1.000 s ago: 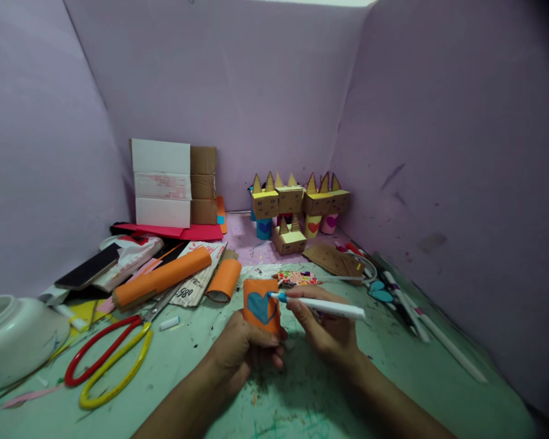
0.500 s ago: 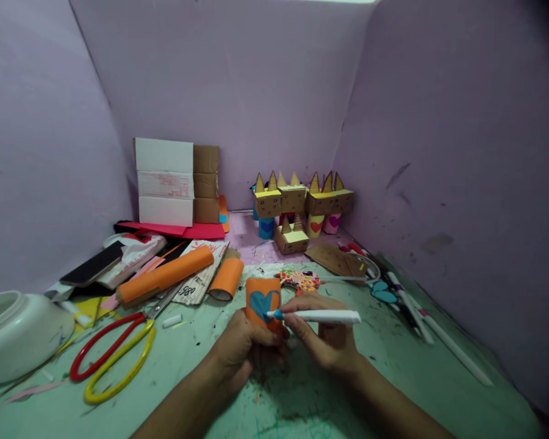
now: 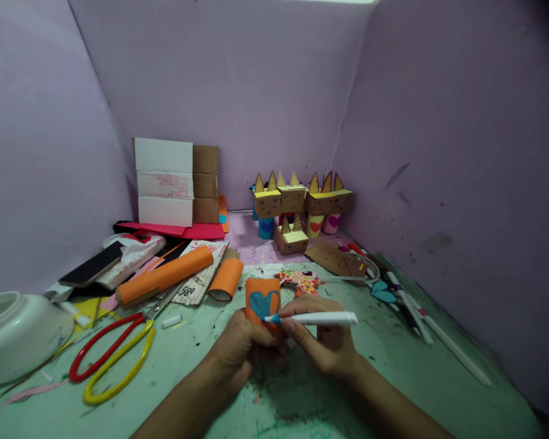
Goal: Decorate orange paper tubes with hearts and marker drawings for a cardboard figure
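Lilac walls (image 3: 210,79) box in a green worktop (image 3: 183,402); far left, a white vessel (image 3: 25,341), then scissors (image 3: 144,318) with red and yellow handles. On to the left hand (image 3: 249,340), grip wrapped around an orange piece (image 3: 263,285), front and centre! Right hand's (image 3: 326,344) grip pinches a white marker (image 3: 324,318), tip at the blue heart (image 3: 258,305). Rightmost, pens (image 3: 421,325).

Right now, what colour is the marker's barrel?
White; the marker shows best in the head view.
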The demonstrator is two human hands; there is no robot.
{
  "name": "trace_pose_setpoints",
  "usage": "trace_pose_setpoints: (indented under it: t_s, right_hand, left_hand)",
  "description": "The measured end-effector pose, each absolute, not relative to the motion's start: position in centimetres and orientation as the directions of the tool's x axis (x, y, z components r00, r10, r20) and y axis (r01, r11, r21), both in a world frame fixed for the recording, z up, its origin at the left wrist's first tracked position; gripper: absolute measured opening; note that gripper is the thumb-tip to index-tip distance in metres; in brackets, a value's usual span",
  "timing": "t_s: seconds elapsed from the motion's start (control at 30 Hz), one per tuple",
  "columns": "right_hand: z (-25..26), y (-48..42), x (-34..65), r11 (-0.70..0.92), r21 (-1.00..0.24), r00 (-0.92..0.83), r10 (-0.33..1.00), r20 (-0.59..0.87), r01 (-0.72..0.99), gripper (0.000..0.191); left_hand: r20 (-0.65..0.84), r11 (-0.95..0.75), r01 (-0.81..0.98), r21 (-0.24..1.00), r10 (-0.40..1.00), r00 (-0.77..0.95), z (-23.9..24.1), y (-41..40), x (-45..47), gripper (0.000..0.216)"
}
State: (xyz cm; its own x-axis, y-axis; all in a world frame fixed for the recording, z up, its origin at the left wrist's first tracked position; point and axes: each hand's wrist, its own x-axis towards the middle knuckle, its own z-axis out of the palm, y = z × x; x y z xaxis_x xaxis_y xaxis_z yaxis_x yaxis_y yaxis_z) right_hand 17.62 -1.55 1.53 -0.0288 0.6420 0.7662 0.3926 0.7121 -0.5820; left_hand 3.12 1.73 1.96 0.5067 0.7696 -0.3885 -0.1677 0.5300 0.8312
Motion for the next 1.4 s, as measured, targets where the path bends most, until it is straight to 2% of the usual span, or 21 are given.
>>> trace_pose_setpoints:
  t_s: [0.27,0.5,0.73,1.07,1.27,1.4]
  right_hand:
    - [1.34,-1.53,17.56,0.705,-0.595,0.007,0.643,0.766,0.386,0.010]
    - [1.39,-1.16,17.97,0.620,-0.667,0.194,0.655,0.730,0.414,0.007]
    - [1.19,-1.11,18.18,0.581,-0.681,0.271,0.638,0.721,0.445,0.007]
    - [1.05,-1.18,18.01,0.581,-0.698,0.222,0.680,0.699,0.418,0.007]
    - [1.05,-1.04,18.01,0.588,-0.677,0.273,0.631,0.726,0.443,0.007]
    - [0.95,-1.06,18.00,0.578,-0.693,0.256,0.658,0.708,0.430,0.007]
  left_hand:
    - [-0.407,0.547,-0.153,0.823,0.756,0.512,1.90,1.92,3.13,0.024]
    - [-0.412,0.563,-0.201,0.802,0.764,0.496,1.48,1.92,3.38,0.023]
    - [-0.410,0.573,-0.219,0.790,0.759,0.507,1.54,1.99,3.32,0.033]
    - [-0.409,0.567,-0.197,0.800,0.755,0.513,1.47,1.95,3.37,0.027]
    - [-0.420,0.578,-0.205,0.790,0.753,0.507,1.40,2.05,3.38,0.033]
    - [-0.395,0.570,-0.224,0.790,0.754,0.525,1.24,2.05,3.35,0.035]
